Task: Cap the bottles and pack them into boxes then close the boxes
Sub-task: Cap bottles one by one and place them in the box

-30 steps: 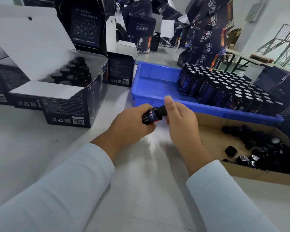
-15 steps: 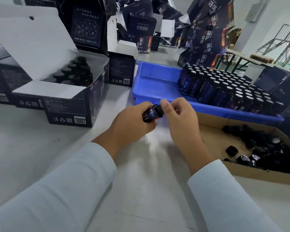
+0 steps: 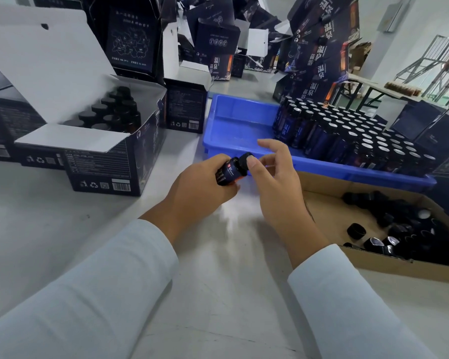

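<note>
A: What is seen nearest on the pale grey tabletop (image 3: 218,294)?

B: A small dark glass bottle with a blue and red label (image 3: 228,174) is gripped in the left hand (image 3: 200,187), tilted above the tabletop. Its round black plastic cap (image 3: 245,161) is pinched by the thumb and a finger of the right hand (image 3: 275,182); the other fingers (image 3: 272,147) of this hand are spread loosely.

A: What could go wrong from here?

B: It is judged that the cap could be set crooked on the tilted neck, so the thread would be crossed. The cap could also be dropped if the pinch is loosened.

A: And farther away?

B: Loose caps are kept in the shallow brown cardboard tray (image 3: 399,265) at the right. Behind it, uncapped bottles are stood in the blue plastic crate (image 3: 233,125). At the left, capped bottles are already packed in the open dark printed carton (image 3: 109,164).
</note>
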